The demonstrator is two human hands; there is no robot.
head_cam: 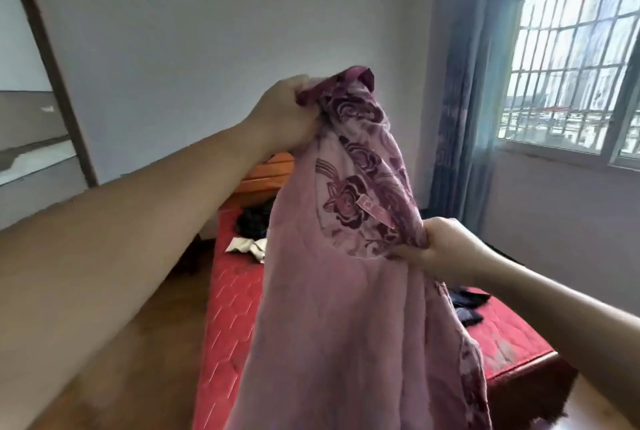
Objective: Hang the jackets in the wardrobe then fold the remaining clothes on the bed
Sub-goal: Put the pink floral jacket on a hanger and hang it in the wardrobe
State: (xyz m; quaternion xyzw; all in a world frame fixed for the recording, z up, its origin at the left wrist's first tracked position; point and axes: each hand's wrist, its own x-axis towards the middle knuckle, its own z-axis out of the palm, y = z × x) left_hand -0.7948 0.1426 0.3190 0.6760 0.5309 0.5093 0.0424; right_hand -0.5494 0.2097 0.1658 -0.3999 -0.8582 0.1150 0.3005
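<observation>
Red quilted mattress on a wooden bed frame (239, 294) fills the lower middle of the head view, and we stand at its near end. In front of it we hold up a pink padded garment with a dark purple rose-patterned outer fabric (332, 291), turned so that its pale lining faces us; it hangs clear of the bed. A dark crumpled piece of clothing (252, 223) lies near the headboard, a white crumpled cloth (247, 245) just beside it, and a dark blue garment (465, 306) lies near the right edge. Our left hand (287, 114) bunches the top edge in curled fingers, raised high. Our right hand (446, 249) pinches the patterned edge lower down, close to a small pink label (375, 211).

Hazards, as we judge them: the garment hangs unevenly from two narrow grips, so the heavy padded body may slide out if either hand loosens. With the lining outward, we may mistake collar for hem and hang or fold it inside out. The trailing lower part may drag over the clothes on the bed and disturb them.
</observation>
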